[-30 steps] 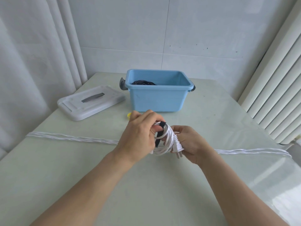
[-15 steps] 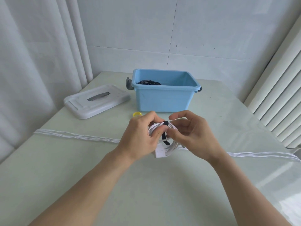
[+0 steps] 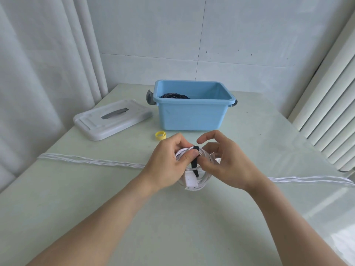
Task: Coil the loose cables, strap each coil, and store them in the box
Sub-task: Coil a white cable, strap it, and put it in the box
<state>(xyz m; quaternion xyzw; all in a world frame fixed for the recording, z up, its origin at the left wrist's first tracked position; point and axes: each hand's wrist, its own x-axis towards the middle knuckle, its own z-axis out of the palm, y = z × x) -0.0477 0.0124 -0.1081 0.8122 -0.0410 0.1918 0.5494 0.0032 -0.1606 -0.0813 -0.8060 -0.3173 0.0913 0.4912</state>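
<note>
item: white cable coil (image 3: pixel 194 169), held above the worktop (image 3: pixel 172 227) in front of the blue box (image 3: pixel 192 116). left hand (image 3: pixel 169 164) grasping the coil. right hand (image 3: pixel 228 162) pinching the black strap (image 3: pixel 194 164); a second ago it cradled the plug end. strap now wrapped over, closure likely next. black coil (image 3: pixel 173 96) boxed; yellow strap (image 3: pixel 160 135) and long white cable (image 3: pixel 92 161) unused.

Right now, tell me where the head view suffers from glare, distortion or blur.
Head view: glare washes out the pale green glossy table at lower right; wide-angle distortion bows the white slatted radiator and the white curtain outward; the left hand, the right hand and the white coiled cable with its black strap look sharp.
</note>
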